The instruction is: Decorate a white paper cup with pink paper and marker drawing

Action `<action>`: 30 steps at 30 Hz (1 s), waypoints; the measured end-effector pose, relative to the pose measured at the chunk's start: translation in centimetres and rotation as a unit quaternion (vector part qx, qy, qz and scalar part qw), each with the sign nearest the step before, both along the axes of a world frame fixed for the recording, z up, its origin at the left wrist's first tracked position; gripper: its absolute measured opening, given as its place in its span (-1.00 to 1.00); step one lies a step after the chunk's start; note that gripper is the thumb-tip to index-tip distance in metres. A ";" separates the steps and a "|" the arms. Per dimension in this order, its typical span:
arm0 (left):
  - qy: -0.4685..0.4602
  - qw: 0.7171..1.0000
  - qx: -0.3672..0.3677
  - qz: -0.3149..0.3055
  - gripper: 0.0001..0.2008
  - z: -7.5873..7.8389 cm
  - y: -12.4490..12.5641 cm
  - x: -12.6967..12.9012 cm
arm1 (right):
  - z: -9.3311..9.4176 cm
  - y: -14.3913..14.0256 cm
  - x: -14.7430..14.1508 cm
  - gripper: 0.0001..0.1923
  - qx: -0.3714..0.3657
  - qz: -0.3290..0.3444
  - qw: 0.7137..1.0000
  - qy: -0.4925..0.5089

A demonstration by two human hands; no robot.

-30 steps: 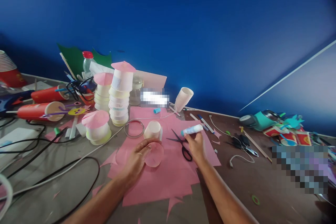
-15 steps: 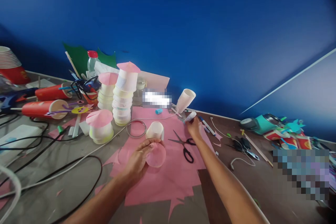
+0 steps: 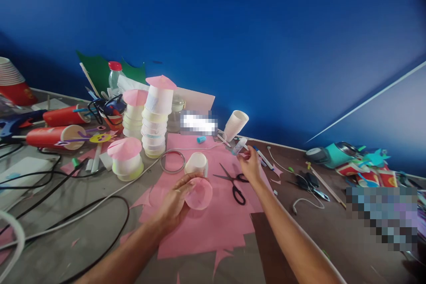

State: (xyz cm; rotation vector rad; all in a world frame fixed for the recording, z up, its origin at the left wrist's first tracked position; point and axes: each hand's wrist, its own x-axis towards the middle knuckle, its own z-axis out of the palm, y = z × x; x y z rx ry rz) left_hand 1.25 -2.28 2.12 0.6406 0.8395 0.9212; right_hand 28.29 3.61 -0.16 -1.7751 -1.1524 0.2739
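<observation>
The left hand (image 3: 175, 202) cups a pink paper circle (image 3: 199, 193) bent into a shallow cone, fingers curled round its edge so the shape holds while it hovers just above the pink paper sheet (image 3: 206, 226) spread on the counter (image 3: 83, 239). The right hand (image 3: 250, 166) is stretched forward and pinches a small glue stick (image 3: 240, 145) near the far edge of the sheet, its tip pointing up and away toward the tilted white paper cup (image 3: 235, 125). The black-handled scissors (image 3: 233, 182) lie open on the sheet between the two hands, within easy reach, beside an upturned white cup (image 3: 196, 163) and a wire ring (image 3: 172, 161).

Compared with a second ago, the right hand has carried the glue stick away from the scissors toward the back of the counter, and the left hand has tipped the cone a little higher
</observation>
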 end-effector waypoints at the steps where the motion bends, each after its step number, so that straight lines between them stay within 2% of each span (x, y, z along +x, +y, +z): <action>1: -0.002 1.000 0.003 -0.004 -0.67 0.1 0.0 0.0 | 0.6 -1.5 -0.8 -0.48 -0.011 0.028 0.999 0.016; 3: -0.009 1.000 0.006 -0.010 -0.67 0.2 -0.2 0.1 | 1.9 -4.7 -2.8 -0.49 -0.044 0.111 0.991 0.066; 5: -0.018 1.000 0.007 -0.017 -0.66 0.3 -0.3 0.2 | 2.9 -7.4 -5.2 -0.44 -0.127 0.258 0.930 0.231; 6: -0.025 0.999 0.007 -0.020 -0.66 0.3 -0.4 0.3 | 3.4 -8.4 -6.3 -0.43 -0.149 0.295 0.901 0.282; 7: -0.031 0.999 0.007 -0.022 -0.66 0.2 -0.4 0.4 | 3.8 -9.2 -7.3 -0.44 -0.160 0.314 0.882 0.312; 9: -0.039 0.999 0.008 -0.023 -0.67 0.2 -0.5 0.5 | 4.2 -9.9 -8.7 -0.45 -0.169 0.307 0.870 0.347; 14: -0.053 0.998 0.004 -0.021 -0.68 0.1 -0.5 0.6 | 4.0 -9.9 -9.6 -0.58 -0.147 0.260 0.906 0.300; 18: -0.053 0.998 0.004 -0.028 -0.72 0.1 -0.5 0.6 | 3.0 -9.7 -9.9 -0.72 -0.151 0.259 0.919 0.255; 21: -0.056 0.998 0.005 -0.041 -0.72 0.2 -0.6 0.5 | 2.5 -9.5 -10.1 -0.75 -0.161 0.241 0.926 0.240; 26: -0.030 0.994 0.023 -0.098 -0.61 0.3 -0.7 0.2 | 2.6 -9.0 -8.9 -0.76 -0.157 0.219 0.932 0.240; 28: -0.029 0.988 0.058 -0.137 -0.52 0.3 -0.7 0.1 | 3.0 -8.9 -8.0 -0.77 -0.146 0.217 0.936 0.234; 30: -0.030 0.981 0.094 -0.169 -0.49 0.2 -0.7 0.0 | 3.6 -8.6 -6.9 -0.78 -0.118 0.203 0.954 0.189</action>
